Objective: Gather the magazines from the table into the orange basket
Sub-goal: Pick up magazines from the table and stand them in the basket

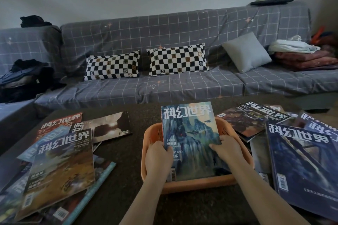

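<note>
An orange basket (pixel 243 153) stands on the dark table in front of me. A blue-green magazine (pixel 192 133) lies tilted in it, its top end sticking out over the far rim, with more magazines beneath. My left hand (pixel 158 159) grips the magazine's left edge inside the basket. My right hand (pixel 225 149) holds its right edge. Several magazines lie spread in a pile on the left (pixel 62 162). Another pile of several magazines (pixel 303 157) covers the table's right side.
Beyond the dark table (pixel 124 151) runs a grey checked sofa (pixel 164 86) with two chequered cushions (pixel 177 59), a grey cushion, dark clothes (pixel 27 78) at the left and folded blankets at the right.
</note>
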